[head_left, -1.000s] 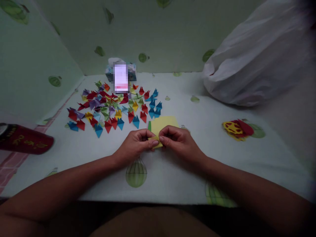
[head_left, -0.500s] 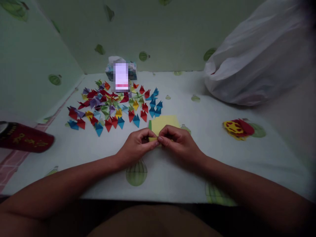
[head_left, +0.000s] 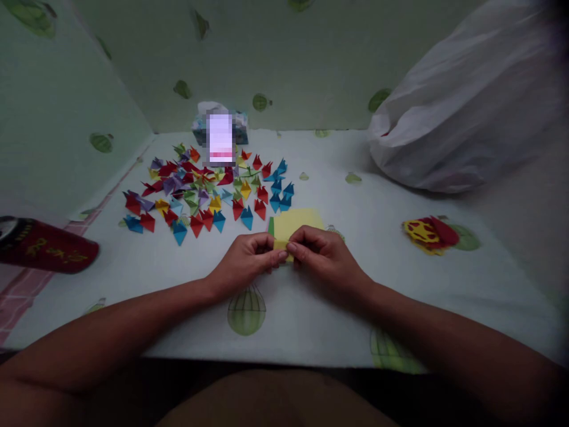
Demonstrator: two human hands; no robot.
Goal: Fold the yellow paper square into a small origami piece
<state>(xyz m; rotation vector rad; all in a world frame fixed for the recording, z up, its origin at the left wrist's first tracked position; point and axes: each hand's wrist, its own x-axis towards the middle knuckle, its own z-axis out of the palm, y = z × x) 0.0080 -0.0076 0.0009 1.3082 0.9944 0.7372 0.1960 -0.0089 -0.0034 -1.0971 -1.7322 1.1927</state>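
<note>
A small folded piece of yellow origami paper [head_left: 280, 244] is pinched between my two hands, near the middle of the table. My left hand [head_left: 251, 255] grips its left side between thumb and fingers. On the right side, my right hand [head_left: 320, 254] closes on it with thumb and forefinger, and the fingertips of both hands nearly meet. Just beyond them lies a stack of yellow square paper [head_left: 297, 219], with a green edge showing at its left. Many folded paper cranes [head_left: 204, 219] in red, blue, purple, yellow and green spread over the table to the far left of my hands.
A lit phone [head_left: 221, 139], blurred out, leans before a tissue box [head_left: 241, 127] at the back. A red can [head_left: 51, 246] is at the left edge. At right are a white plastic bag [head_left: 444, 130] and red and yellow cut-out pieces [head_left: 429, 233] on the tablecloth [head_left: 333, 320].
The folded yellow paper shows more of its face between my fingertips, its angle having turned slightly. Both hands stay in nearly the same place.
</note>
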